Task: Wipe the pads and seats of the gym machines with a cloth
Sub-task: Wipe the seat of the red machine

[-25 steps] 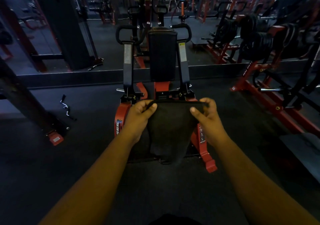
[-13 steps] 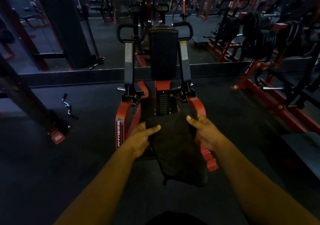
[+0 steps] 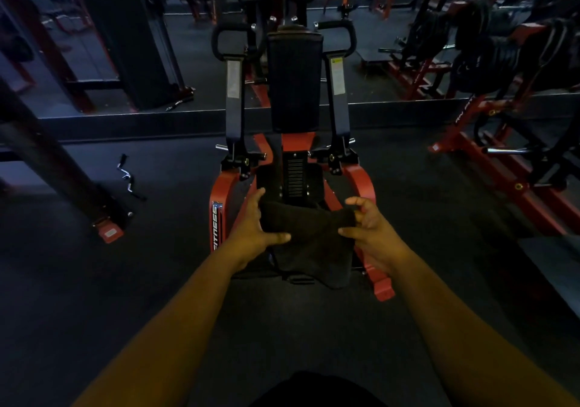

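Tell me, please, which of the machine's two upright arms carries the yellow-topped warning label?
The right-side arm of the red machine, beside the black back pad. Its label shows a yellow patch at the top, while the left-side arm bears a plain grey label.

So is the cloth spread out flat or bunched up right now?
Bunched and partly folded. The cloth sags in folds between the left hand and right hand, its lower part hanging loose.
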Motion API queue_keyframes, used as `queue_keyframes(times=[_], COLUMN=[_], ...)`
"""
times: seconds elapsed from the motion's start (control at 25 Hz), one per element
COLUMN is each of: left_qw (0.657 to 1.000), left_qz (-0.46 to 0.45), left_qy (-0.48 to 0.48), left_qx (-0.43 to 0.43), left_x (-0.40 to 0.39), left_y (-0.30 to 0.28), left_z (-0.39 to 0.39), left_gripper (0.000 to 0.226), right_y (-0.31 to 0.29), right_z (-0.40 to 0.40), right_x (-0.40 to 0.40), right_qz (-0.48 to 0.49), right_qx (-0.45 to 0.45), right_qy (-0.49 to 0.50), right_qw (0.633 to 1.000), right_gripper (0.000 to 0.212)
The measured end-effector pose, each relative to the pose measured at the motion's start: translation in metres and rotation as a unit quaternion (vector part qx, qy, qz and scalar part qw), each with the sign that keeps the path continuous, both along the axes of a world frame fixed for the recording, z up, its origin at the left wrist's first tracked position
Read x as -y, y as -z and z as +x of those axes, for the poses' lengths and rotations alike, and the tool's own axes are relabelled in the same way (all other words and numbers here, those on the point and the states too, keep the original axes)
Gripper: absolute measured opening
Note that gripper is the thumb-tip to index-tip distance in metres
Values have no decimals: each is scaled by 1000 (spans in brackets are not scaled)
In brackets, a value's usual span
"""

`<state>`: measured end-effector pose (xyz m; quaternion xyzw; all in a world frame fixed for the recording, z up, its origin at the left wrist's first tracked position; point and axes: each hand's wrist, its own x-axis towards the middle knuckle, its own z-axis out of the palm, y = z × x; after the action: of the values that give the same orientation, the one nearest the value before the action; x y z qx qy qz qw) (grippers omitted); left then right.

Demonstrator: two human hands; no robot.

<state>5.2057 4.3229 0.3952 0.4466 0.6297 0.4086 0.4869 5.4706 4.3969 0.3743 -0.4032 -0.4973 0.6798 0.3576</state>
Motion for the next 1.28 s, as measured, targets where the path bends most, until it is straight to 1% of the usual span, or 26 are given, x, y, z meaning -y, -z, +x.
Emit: queue_keyframes(times=[0.04, 0.08, 0.16, 0.2, 0.28, 0.36, 0.4, 0.48, 0.52, 0.6, 0.64, 0.68, 0.72, 0.76, 0.8, 0.88, 0.92, 0.96, 1.0, 1.04, 1.08, 1.12, 1.16, 1.2, 1.24, 1.28], left_qw=[1000, 1000, 995, 990, 981, 980, 979, 977, 975, 981, 988, 995, 996, 983, 958, 905, 890, 888, 903, 939, 979, 994, 988, 979, 974, 970], left_qz=[1, -11, -36, -28, 15, 65, 82, 87, 76, 59, 61, 64, 68, 81, 105, 156, 166, 163, 156, 144, 124, 106, 94, 89, 84, 81], left_qy=[16, 6, -47, -77, -123, -150, -165, -194, -205, -170, -123, -67, -17, 9, 12, 1, -4, -11, -15, -23, -33, -39, -45, -57, -74, -94], left_qx=[-15, -3, 76, 111, 149, 118, 84, 24, 26, 70, 77, 36, -52, -166, -267, -395, -425, -430, -399, -310, -160, 1, 115, 173, 198, 211], left_x=[2, 3, 6, 7, 1, -10, -15, -20, -22, -25, -26, -27, -28, -31, -34, -37, -38, -37, -37, -36, -35, -31, -30, -31, -32, -33], left_y=[5, 10, 19, 21, 15, 1, -5, -9, -9, -2, -1, -1, -3, -3, -4, -8, -12, -14, -13, -11, -13, -16, -19, -23, -27, -28], left_z=[5, 12, 32, 39, 44, 42, 42, 45, 45, 39, 34, 28, 23, 20, 18, 18, 15, 10, 4, -3, -8, -10, -10, -10, -10, -12], left_gripper=[118, 117, 107, 100, 85, 67, 56, 34, 26, 25, 33, 48, 64, 72, 72, 46, 31, 22, 19, 19, 21, 27, 32, 34, 33, 31], right_y=[0, 0, -4, -9, -26, -36, -35, -36, -34, -32, -33, -33, -31, -28, -24, -20, -22, -25, -29, -32, -37, -41, -42, -38, -31, -24], right_z=[2, 3, 8, 14, 28, 34, 33, 26, 23, 24, 26, 29, 32, 32, 30, 22, 19, 15, 12, 9, 6, 1, -8, -16, -24, -33], right_x=[-1, -2, -4, -7, -13, -15, -16, -15, -17, -22, -25, -26, -29, -30, -31, -31, -28, -26, -24, -22, -17, -12, -7, -4, -1, 4], right_qz=[15, 26, 41, 54, 113, 201, 232, 266, 274, 264, 252, 237, 233, 250, 277, 324, 337, 353, 363, 347, 294, 206, 110, 29, -11, -19], right_qx=[-1, -8, -15, 4, 103, 226, 256, 240, 223, 216, 213, 213, 234, 281, 336, 400, 401, 391, 374, 338, 269, 151, 26, -53, -64, -31], right_qy=[16, 35, 55, 65, 71, 61, 67, 72, 60, 20, -8, -45, -84, -109, -110, -46, -13, 15, 48, 81, 109, 121, 103, 74, 35, 0], right_qw=[1000, 999, 998, 996, 986, 951, 936, 931, 934, 940, 944, 947, 940, 920, 894, 856, 852, 850, 852, 871, 911, 959, 988, 995, 997, 999], right_gripper=[60, 58, 58, 59, 56, 50, 47, 44, 43, 42, 41, 43, 50, 57, 59, 43, 31, 22, 18, 16, 14, 14, 22, 39, 60, 76])
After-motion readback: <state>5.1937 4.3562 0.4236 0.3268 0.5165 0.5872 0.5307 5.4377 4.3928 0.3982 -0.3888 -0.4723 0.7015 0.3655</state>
